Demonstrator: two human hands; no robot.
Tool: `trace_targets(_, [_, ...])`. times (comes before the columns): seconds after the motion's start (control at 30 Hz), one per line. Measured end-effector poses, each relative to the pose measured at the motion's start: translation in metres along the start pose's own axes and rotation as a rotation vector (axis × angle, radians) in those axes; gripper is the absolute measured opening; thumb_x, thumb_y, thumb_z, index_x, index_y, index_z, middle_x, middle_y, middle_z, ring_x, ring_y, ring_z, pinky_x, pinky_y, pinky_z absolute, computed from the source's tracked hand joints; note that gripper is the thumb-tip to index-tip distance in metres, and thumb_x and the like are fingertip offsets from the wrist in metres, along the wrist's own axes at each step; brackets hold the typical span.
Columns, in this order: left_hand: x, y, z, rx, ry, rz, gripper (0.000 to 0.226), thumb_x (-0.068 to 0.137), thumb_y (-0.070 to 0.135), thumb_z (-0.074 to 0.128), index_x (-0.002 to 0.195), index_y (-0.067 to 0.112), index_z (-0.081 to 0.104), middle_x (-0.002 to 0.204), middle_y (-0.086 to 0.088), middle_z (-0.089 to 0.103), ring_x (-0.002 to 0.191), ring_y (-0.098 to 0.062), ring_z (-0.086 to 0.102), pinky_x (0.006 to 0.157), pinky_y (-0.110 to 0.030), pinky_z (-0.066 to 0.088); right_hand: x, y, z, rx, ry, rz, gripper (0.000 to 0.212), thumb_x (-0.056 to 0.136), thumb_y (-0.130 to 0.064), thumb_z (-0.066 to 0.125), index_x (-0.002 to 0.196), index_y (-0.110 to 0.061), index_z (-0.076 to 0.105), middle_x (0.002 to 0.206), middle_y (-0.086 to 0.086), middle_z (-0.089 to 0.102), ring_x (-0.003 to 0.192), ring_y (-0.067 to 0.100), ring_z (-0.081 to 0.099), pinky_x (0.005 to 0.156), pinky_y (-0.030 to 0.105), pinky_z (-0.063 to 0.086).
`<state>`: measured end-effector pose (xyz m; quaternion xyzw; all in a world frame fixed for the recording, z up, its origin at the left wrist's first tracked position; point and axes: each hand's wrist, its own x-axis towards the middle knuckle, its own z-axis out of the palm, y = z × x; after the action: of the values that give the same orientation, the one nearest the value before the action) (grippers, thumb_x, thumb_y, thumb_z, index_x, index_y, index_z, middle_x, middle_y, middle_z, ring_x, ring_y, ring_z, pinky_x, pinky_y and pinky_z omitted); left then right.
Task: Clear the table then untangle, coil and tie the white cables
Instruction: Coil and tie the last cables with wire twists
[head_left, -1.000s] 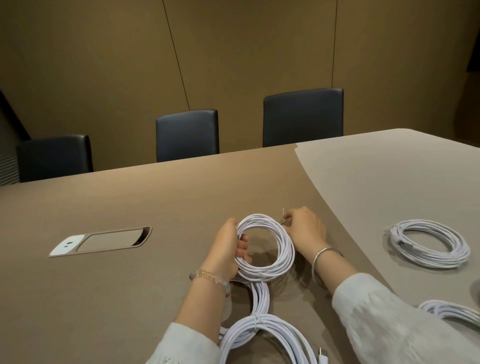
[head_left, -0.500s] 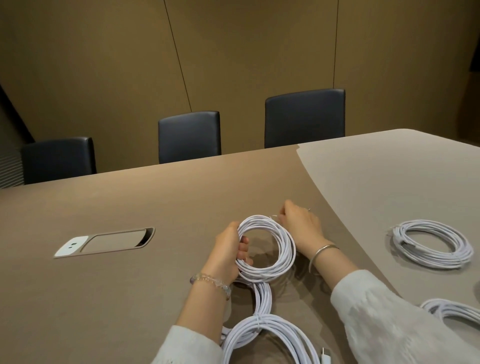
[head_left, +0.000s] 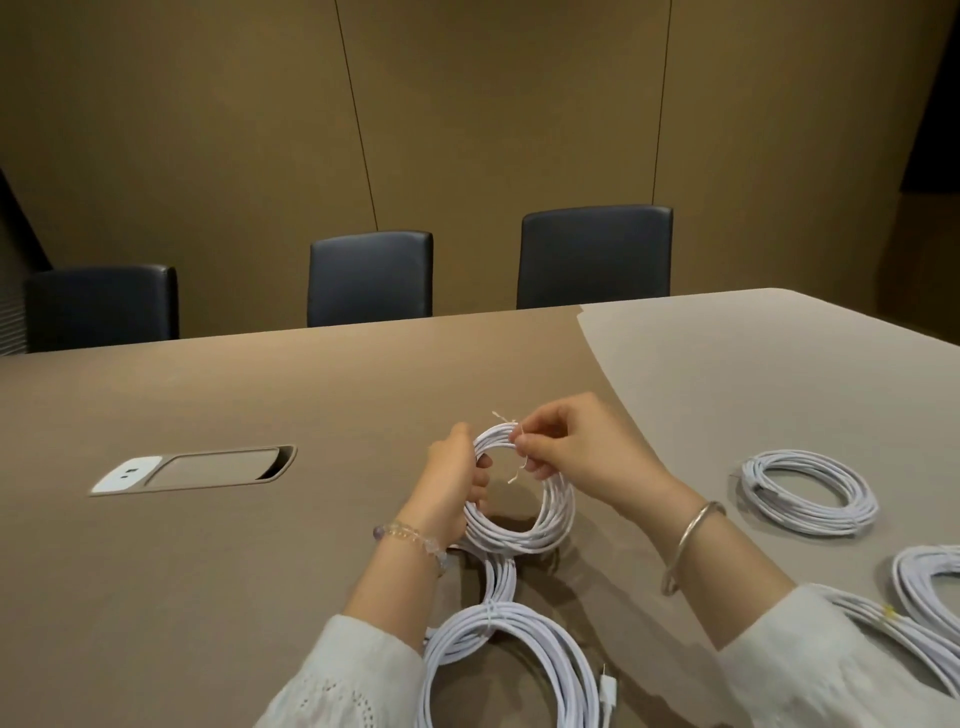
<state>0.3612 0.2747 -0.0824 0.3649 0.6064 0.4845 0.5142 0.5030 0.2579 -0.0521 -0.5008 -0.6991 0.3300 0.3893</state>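
Centre frame, the left hand (head_left: 451, 480) grips the light, springy white coil (head_left: 519, 538) by its left rim while right hand (head_left: 563, 447) fingertips pinch the thin, bendy twist tie (head_left: 514, 470) at its top.

White knit sleeves (head_left: 353, 680) — a beaded bracelet (head_left: 410, 538) on the left wrist, a silver bangle (head_left: 693, 540) on the right.

I find no text, label, brand, number or sign that I can read from here. The white socket plate (head_left: 126, 472) set into the table (head_left: 260, 395) shows only two small dark marks, too small to make out, and the coiled white cables (head_left: 808, 491) carry no print.
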Motion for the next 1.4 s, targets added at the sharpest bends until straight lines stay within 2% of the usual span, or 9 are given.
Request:
trace_targets(0.13, [-0.01, 0.006, 0.004, -0.066, -0.028, -0.016, 0.041, 0.103, 0.037, 0.023, 0.083, 0.008, 0.043, 0.045, 0.0, 0.031, 0.033, -0.012, 0.023, 0.04, -0.021, 0.024, 0.002, 0.006, 0.011, -0.235, 0.139, -0.018, 0.01, 0.089, -0.015, 0.067, 0.087, -0.013, 0.076, 0.064, 0.0, 0.067, 0.058, 0.011, 0.065, 0.06, 0.018, 0.052])
trace_targets(0.27, [-0.015, 0.01, -0.001, -0.118, -0.013, -0.026, 0.034, 0.102, 0.038, 0.022, 0.081, 0.013, 0.035, 0.057, -0.002, 0.031, 0.036, -0.012, 0.023, 0.039, -0.021, 0.023, 0.0, 0.006, 0.02, -0.401, 0.179, -0.152, 0.011, 0.087, -0.018, 0.068, 0.087, -0.016, 0.079, 0.073, 0.002, 0.072, 0.071, 0.018, 0.065, 0.071, 0.03, 0.054])
trace_targets(0.5, [-0.016, 0.012, -0.01, -0.138, -0.073, -0.027, 0.022, 0.083, 0.016, 0.028, 0.073, 0.008, 0.045, 0.048, -0.002, 0.035, 0.032, -0.012, 0.02, 0.037, -0.018, 0.02, 0.001, 0.005, 0.015, -0.361, 0.161, -0.255, 0.008, 0.081, -0.028, 0.077, 0.088, -0.023, 0.079, 0.078, -0.009, 0.065, 0.075, 0.012, 0.06, 0.073, 0.031, 0.051])
trace_targets(0.6, [-0.015, 0.013, -0.01, -0.152, -0.123, -0.005, 0.02, 0.085, 0.011, 0.029, 0.078, 0.005, 0.047, 0.052, -0.005, 0.037, 0.032, -0.012, 0.023, 0.035, -0.018, 0.023, 0.0, 0.006, 0.014, -0.355, 0.128, -0.224, 0.007, 0.083, -0.024, 0.075, 0.089, -0.023, 0.079, 0.081, -0.005, 0.072, 0.077, 0.011, 0.065, 0.079, 0.035, 0.056])
trace_targets(0.73, [-0.014, 0.015, -0.01, -0.222, -0.219, 0.008, 0.024, 0.096, 0.004, 0.034, 0.076, 0.004, 0.047, 0.058, -0.008, 0.04, 0.033, -0.01, 0.031, 0.035, -0.018, 0.029, 0.0, 0.005, 0.014, -0.355, 0.13, -0.24, 0.006, 0.08, -0.023, 0.077, 0.079, -0.024, 0.071, 0.073, -0.007, 0.068, 0.072, 0.011, 0.063, 0.074, 0.035, 0.055])
trace_targets(0.93, [-0.011, 0.011, -0.016, -0.147, -0.24, 0.105, 0.031, 0.104, 0.021, 0.046, 0.082, 0.001, 0.053, 0.067, -0.007, 0.044, 0.045, -0.01, 0.039, 0.044, -0.024, 0.038, 0.0, 0.006, 0.011, -0.349, 0.085, -0.211, 0.005, 0.078, -0.016, 0.078, 0.075, -0.017, 0.073, 0.074, -0.003, 0.069, 0.072, 0.011, 0.063, 0.072, 0.03, 0.054])
trace_targets(1.1, [-0.009, 0.011, -0.018, -0.174, -0.267, 0.05, 0.035, 0.102, 0.032, 0.05, 0.082, 0.003, 0.055, 0.069, -0.006, 0.047, 0.049, -0.011, 0.043, 0.057, -0.029, 0.041, 0.0, 0.008, 0.014, -0.403, 0.095, -0.166, 0.018, 0.08, -0.012, 0.073, 0.067, -0.022, 0.065, 0.068, -0.009, 0.061, 0.073, 0.012, 0.061, 0.069, 0.026, 0.05])
trace_targets(1.23, [-0.013, 0.012, -0.02, -0.176, -0.362, -0.002, 0.013, 0.097, 0.008, 0.055, 0.086, 0.001, 0.058, 0.07, -0.006, 0.049, 0.053, -0.011, 0.046, 0.061, -0.028, 0.042, 0.001, 0.009, 0.015, -0.46, 0.13, -0.132, 0.014, 0.081, -0.009, 0.067, 0.07, -0.019, 0.068, 0.074, -0.002, 0.062, 0.08, 0.019, 0.061, 0.072, 0.033, 0.052])
trace_targets(1.4, [-0.013, 0.008, -0.019, -0.093, -0.362, 0.053, 0.019, 0.099, -0.004, 0.045, 0.082, -0.003, 0.055, 0.064, -0.008, 0.047, 0.057, -0.016, 0.046, 0.056, -0.025, 0.049, 0.001, 0.009, 0.015, -0.49, 0.136, -0.084, 0.015, 0.08, -0.01, 0.064, 0.07, -0.021, 0.065, 0.087, 0.005, 0.068, 0.087, 0.024, 0.062, 0.075, 0.034, 0.052])
